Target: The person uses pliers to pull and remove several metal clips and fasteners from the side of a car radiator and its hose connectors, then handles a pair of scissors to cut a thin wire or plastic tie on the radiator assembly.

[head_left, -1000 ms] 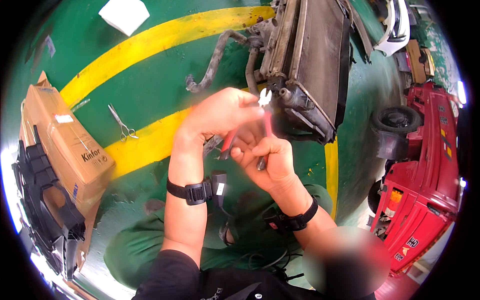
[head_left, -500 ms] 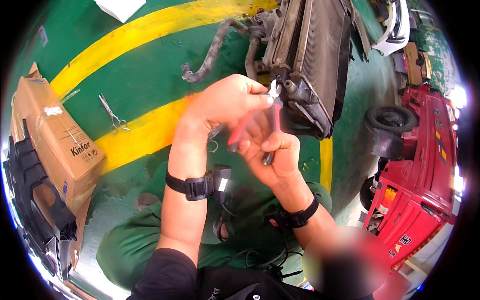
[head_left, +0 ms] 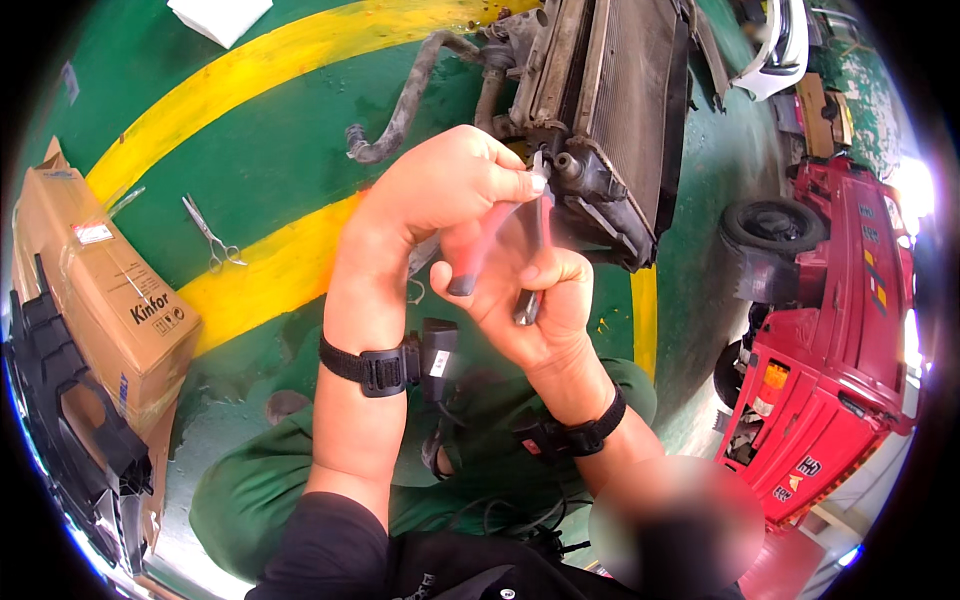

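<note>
Spread-handled pliers (head_left: 545, 224) are held in the half-curled right hand (head_left: 545, 295), head pointed away. Beside that head the left hand (head_left: 445, 185) is curled; its grip cannot be told.

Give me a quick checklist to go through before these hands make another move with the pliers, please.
1. Pliers in hand: ok, the right hand holds them.
2. Handles open: ok, the two red handles stand apart.
3. Left hand clear of the pliers' head: not ok, its thumb and finger are right at it.
4. Left fingers gripping the head: cannot tell, the contact is too small and blurred.
5. Tip clear of the radiator: cannot tell, they lie close together in this one view.
6. Scissors out of the way: ok, they lie on the floor, off to the left of both hands.
</note>
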`<action>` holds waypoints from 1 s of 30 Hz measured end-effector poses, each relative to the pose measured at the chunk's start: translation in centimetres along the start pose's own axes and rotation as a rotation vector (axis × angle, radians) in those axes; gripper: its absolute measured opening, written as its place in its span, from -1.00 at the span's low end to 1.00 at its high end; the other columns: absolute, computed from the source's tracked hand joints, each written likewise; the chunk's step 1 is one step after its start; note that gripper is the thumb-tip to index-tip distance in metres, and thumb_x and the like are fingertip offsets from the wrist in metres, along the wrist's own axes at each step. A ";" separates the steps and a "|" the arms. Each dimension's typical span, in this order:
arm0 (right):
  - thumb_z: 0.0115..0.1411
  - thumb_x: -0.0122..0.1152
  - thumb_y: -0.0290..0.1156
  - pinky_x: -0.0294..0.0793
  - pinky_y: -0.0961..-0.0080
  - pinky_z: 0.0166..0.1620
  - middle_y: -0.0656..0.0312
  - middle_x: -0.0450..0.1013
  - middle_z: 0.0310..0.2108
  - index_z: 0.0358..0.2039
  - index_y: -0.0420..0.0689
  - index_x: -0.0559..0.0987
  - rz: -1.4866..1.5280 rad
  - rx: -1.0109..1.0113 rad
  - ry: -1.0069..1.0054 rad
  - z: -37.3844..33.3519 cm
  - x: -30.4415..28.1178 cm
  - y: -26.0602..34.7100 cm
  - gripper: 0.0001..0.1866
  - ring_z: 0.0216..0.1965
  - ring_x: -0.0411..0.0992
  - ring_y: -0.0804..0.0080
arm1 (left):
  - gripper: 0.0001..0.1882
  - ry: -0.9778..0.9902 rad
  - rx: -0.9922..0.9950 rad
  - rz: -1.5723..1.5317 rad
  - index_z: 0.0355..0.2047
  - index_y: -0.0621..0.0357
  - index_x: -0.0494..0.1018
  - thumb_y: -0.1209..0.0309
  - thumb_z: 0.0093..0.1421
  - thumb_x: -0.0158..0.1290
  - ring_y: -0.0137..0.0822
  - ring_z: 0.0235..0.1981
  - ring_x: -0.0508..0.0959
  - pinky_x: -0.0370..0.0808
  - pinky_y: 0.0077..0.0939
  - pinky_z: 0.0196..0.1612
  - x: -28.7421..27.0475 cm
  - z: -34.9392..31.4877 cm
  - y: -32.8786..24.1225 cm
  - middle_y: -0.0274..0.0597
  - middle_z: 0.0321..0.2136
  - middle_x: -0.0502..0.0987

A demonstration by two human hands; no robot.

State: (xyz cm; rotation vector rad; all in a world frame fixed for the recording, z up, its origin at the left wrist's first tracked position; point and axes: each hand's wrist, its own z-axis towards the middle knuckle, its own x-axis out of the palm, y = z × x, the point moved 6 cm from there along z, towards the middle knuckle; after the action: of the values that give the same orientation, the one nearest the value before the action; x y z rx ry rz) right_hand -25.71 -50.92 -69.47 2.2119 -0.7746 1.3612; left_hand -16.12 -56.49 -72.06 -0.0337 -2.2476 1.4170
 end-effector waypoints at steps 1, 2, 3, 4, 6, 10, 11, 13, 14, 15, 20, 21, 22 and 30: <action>-0.24 0.03 -0.55 0.38 -0.15 0.13 -0.13 0.40 -0.04 0.04 -0.28 0.39 0.029 -0.007 0.004 0.0 0.0 -0.1 -0.33 0.04 0.40 -0.01 | -0.75 0.000 0.007 -0.016 -0.30 0.31 0.60 0.31 0.28 0.16 -0.67 -0.65 0.37 0.32 -0.71 -0.62 0.0 0.2 0.2 -0.37 -0.53 0.57; -0.24 0.04 -0.55 0.39 -0.13 0.11 -0.13 0.40 -0.05 0.04 -0.27 0.39 0.034 -0.007 -0.011 0.0 0.1 -0.1 -0.33 0.02 0.40 -0.01 | -0.75 0.000 0.014 -0.032 -0.31 0.31 0.60 0.31 0.28 0.16 -0.66 -0.65 0.37 0.33 -0.69 -0.61 0.1 0.5 0.4 -0.37 -0.53 0.57; -0.23 0.05 -0.54 0.40 -0.11 0.09 -0.12 0.40 -0.06 0.03 -0.27 0.39 0.040 -0.003 -0.025 0.1 0.2 -0.2 -0.34 0.00 0.41 0.00 | -0.75 0.001 0.026 -0.027 -0.32 0.31 0.60 0.31 0.28 0.15 -0.65 -0.64 0.38 0.34 -0.68 -0.59 0.0 0.6 0.6 -0.37 -0.53 0.57; -0.23 0.05 -0.54 0.40 -0.09 0.08 -0.11 0.40 -0.07 0.03 -0.27 0.39 0.046 0.000 -0.038 0.2 0.2 -0.3 -0.34 -0.02 0.41 0.01 | -0.75 0.002 0.039 -0.023 -0.33 0.31 0.60 0.31 0.29 0.15 -0.65 -0.64 0.38 0.36 -0.66 -0.57 0.0 0.7 0.7 -0.36 -0.53 0.57; -0.21 0.06 -0.52 0.41 0.01 0.00 -0.05 0.41 -0.12 -0.02 -0.26 0.42 0.056 0.005 -0.039 0.2 0.1 -0.4 -0.40 -0.10 0.41 0.08 | -0.75 -0.001 0.063 0.011 -0.34 0.31 0.59 0.31 0.29 0.14 -0.63 -0.64 0.39 0.37 -0.64 -0.55 0.0 0.7 0.5 -0.36 -0.53 0.57; -0.14 0.06 -0.46 0.39 0.19 -0.14 0.09 0.42 -0.23 -0.15 -0.24 0.47 0.112 0.035 -0.060 0.0 0.3 -0.5 -0.56 -0.24 0.38 0.24 | -0.74 -0.007 0.111 0.036 -0.35 0.31 0.58 0.30 0.30 0.13 -0.62 -0.65 0.39 0.36 -0.63 -0.55 0.3 0.7 0.7 -0.38 -0.56 0.53; -0.12 0.05 -0.44 0.38 0.21 -0.16 0.11 0.42 -0.24 -0.17 -0.23 0.48 0.083 0.039 -0.070 0.0 0.4 -0.4 -0.59 -0.26 0.38 0.26 | -0.74 -0.006 0.122 0.019 -0.35 0.31 0.58 0.30 0.30 0.13 -0.63 -0.65 0.39 0.36 -0.63 -0.56 0.4 0.8 0.9 -0.39 -0.57 0.52; -0.09 0.03 -0.41 0.37 0.24 -0.19 0.14 0.43 -0.26 -0.23 -0.23 0.49 0.030 0.042 -0.092 -0.2 -0.1 -0.1 -0.65 -0.30 0.37 0.29 | -0.74 0.005 0.068 0.013 -0.35 0.31 0.58 0.31 0.30 0.12 -0.63 -0.65 0.40 0.35 -0.65 -0.57 0.6 0.5 0.4 -0.39 -0.58 0.52; -0.08 0.03 -0.40 0.38 0.24 -0.19 0.13 0.43 -0.26 -0.22 -0.24 0.49 0.008 0.040 -0.078 -0.3 -0.2 0.1 -0.63 -0.30 0.38 0.29 | -0.74 0.010 0.041 0.010 -0.35 0.31 0.58 0.31 0.30 0.12 -0.64 -0.65 0.40 0.35 -0.66 -0.58 0.7 0.4 0.3 -0.38 -0.59 0.52; -0.08 0.03 -0.40 0.39 0.23 -0.19 0.12 0.44 -0.26 -0.21 -0.25 0.49 -0.013 0.039 -0.061 -0.3 -0.4 0.3 -0.62 -0.30 0.38 0.28 | -0.75 0.009 0.040 -0.009 -0.35 0.31 0.58 0.32 0.30 0.12 -0.63 -0.65 0.40 0.35 -0.66 -0.58 0.8 0.3 0.3 -0.37 -0.58 0.53; -0.08 0.04 -0.39 0.42 0.21 -0.19 0.07 0.46 -0.24 -0.13 -0.30 0.48 -0.015 0.007 -0.095 -0.3 0.1 0.2 -0.55 -0.29 0.41 0.23 | -0.77 -0.030 0.043 -0.115 -0.35 0.31 0.58 0.35 0.29 0.10 -0.62 -0.64 0.43 0.36 -0.67 -0.59 0.8 0.5 1.0 -0.33 -0.57 0.56; -0.08 0.04 -0.40 0.43 0.21 -0.19 0.06 0.46 -0.23 -0.12 -0.31 0.48 -0.003 0.011 -0.119 -0.3 0.2 0.1 -0.53 -0.28 0.41 0.22 | -0.75 -0.041 0.056 -0.133 -0.38 0.31 0.59 0.34 0.27 0.11 -0.59 -0.61 0.41 0.36 -0.62 -0.54 0.8 0.5 1.0 -0.33 -0.58 0.55; -0.09 0.05 -0.40 0.44 0.20 -0.19 0.05 0.46 -0.23 -0.10 -0.32 0.47 0.008 0.015 -0.142 -0.3 0.2 0.1 -0.52 -0.27 0.41 0.21 | -0.74 -0.053 0.069 -0.151 -0.42 0.31 0.60 0.32 0.25 0.12 -0.55 -0.58 0.40 0.36 -0.57 -0.49 0.8 0.4 0.9 -0.33 -0.59 0.53; -0.03 0.12 -0.38 0.34 0.36 -0.32 0.22 0.38 -0.35 -0.21 -0.19 0.44 0.116 0.094 -0.053 -0.5 0.2 0.0 -0.67 -0.40 0.32 0.33 | -0.74 -0.072 0.070 -0.164 -0.39 0.32 0.57 0.34 0.29 0.09 -0.66 -0.69 0.35 0.28 -0.72 -0.62 1.4 -0.1 0.3 -0.42 -0.64 0.47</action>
State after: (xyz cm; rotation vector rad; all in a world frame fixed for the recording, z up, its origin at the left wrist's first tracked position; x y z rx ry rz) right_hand -25.94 -50.62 -69.09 2.3164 -0.8873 1.4254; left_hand -17.40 -55.91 -71.74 0.2225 -2.2005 1.4277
